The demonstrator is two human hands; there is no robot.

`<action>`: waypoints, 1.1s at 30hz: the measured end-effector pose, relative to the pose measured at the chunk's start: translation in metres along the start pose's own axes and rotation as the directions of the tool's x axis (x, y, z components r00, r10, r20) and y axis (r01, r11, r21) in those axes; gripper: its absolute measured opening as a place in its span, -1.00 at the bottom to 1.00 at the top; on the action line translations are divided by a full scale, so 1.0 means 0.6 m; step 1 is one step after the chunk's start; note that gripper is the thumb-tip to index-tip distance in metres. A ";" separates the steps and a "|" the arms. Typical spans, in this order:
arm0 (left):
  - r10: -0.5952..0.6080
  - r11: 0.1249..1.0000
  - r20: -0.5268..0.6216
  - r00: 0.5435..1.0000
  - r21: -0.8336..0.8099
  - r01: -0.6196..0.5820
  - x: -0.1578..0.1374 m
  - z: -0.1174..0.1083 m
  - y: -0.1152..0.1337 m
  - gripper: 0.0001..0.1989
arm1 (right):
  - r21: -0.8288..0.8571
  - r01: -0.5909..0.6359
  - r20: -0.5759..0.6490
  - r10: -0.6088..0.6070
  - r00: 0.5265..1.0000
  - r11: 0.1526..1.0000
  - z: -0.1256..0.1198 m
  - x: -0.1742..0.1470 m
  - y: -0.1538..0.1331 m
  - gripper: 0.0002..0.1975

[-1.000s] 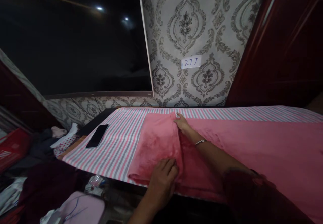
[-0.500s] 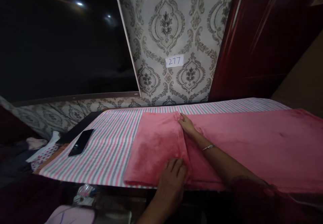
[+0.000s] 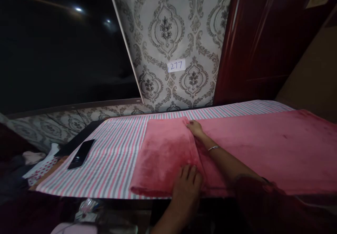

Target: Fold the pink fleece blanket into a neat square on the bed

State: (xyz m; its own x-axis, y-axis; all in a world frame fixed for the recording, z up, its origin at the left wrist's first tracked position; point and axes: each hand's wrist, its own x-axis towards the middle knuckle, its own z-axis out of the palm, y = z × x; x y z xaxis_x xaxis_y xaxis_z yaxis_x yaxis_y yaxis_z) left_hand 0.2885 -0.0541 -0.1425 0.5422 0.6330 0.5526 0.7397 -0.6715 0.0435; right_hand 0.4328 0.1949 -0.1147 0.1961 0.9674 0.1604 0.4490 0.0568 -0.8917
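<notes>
A plush pink blanket (image 3: 263,146) lies lengthwise over a striped cloth (image 3: 110,149). Its left end is doubled over into a folded flap (image 3: 163,149). At the flap's far right corner, my right hand (image 3: 195,128) pinches the edge between thumb and fingers. My left hand (image 3: 188,183) has its curled fingers on the flap's near right corner, by the front edge; its thumb is hidden. Between the hands, the flap's edge runs as a slanting line across the lower layer.
A dark phone (image 3: 81,154) rests on the striped cloth at the left. Behind stand a large black screen (image 3: 63,51) and a patterned wall with a paper label (image 3: 176,65) reading 277. A dark red door (image 3: 252,44) is at the right. Several items sit below the front edge.
My left hand has slid to the right with the near part of the flap's edge. The right hand keeps its pinch at the far corner. The whole view has shifted slightly.
</notes>
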 end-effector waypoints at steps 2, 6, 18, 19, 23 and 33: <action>-0.014 1.000 0.009 1.000 0.011 0.014 -0.005 0.015 0.004 -0.60 | -0.023 -0.024 -0.002 0.024 1.000 0.999 -0.003 -0.003 0.004 -0.88; -0.031 0.997 0.095 0.995 -0.065 0.038 -0.003 -0.012 0.011 -0.54 | -0.040 -0.040 -0.007 0.040 0.999 0.998 0.000 -0.004 -0.001 -0.86; -0.223 0.925 0.482 0.847 -0.169 0.340 0.127 -0.181 -0.196 -0.47 | -0.067 -0.172 0.011 0.173 0.985 0.983 0.001 0.020 -0.013 -0.65; -0.317 0.905 0.502 0.805 -0.093 0.415 0.150 -0.174 -0.231 -0.47 | -0.066 -0.183 0.001 0.183 0.983 0.981 0.002 0.025 -0.016 -0.58; -0.559 0.811 0.469 0.684 0.137 0.569 0.221 -0.128 -0.334 -0.45 | -0.068 -0.173 -0.003 0.173 0.985 0.983 0.009 0.040 -0.022 -0.38; -0.645 0.764 0.372 0.668 0.352 0.541 0.197 -0.010 -0.355 -0.41 | -0.092 -0.017 -0.008 0.017 1.000 0.996 0.014 0.018 0.010 -0.36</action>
State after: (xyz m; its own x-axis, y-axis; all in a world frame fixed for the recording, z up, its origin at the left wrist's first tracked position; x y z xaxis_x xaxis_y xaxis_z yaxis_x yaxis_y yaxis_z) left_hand 0.1927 0.1612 -0.0817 0.0335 0.9989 0.0316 0.9986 -0.0347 0.0387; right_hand 0.4305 0.2076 -0.1220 0.2107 0.9662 0.1488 0.5236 0.0170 -0.8518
